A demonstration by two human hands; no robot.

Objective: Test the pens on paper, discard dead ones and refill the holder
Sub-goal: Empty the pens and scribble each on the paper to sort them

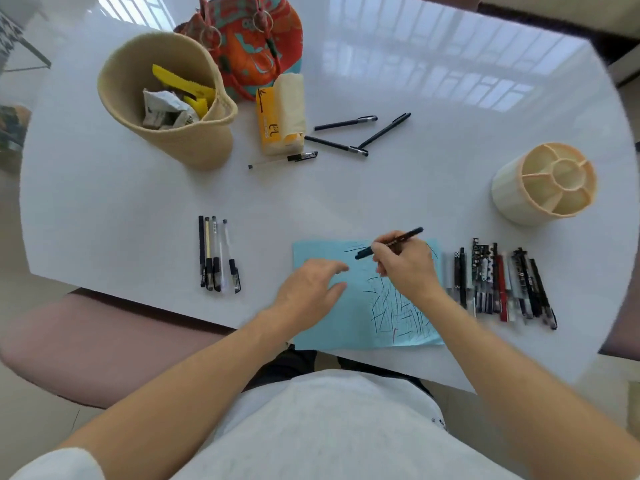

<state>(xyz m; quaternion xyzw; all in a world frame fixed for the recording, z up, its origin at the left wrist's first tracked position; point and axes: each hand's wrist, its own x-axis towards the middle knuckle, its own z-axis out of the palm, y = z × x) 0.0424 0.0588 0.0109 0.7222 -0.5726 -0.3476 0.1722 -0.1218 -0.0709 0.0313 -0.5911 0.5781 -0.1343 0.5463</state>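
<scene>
Right hand [405, 268] grips a black pen [389, 243], tip over the blue paper [349, 317] at the table's [346, 195] near edge. Left hand [311, 289] rests flat on the paper, fingers relaxed. Pen row [502, 282] lies just right; holder [545, 183] stands beyond.

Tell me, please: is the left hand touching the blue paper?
Touching. In the head view the left hand lies flat on the blue paper, its fingers spread over the sheet's left part with no gap visible, while the right hand holds the black pen.
</scene>
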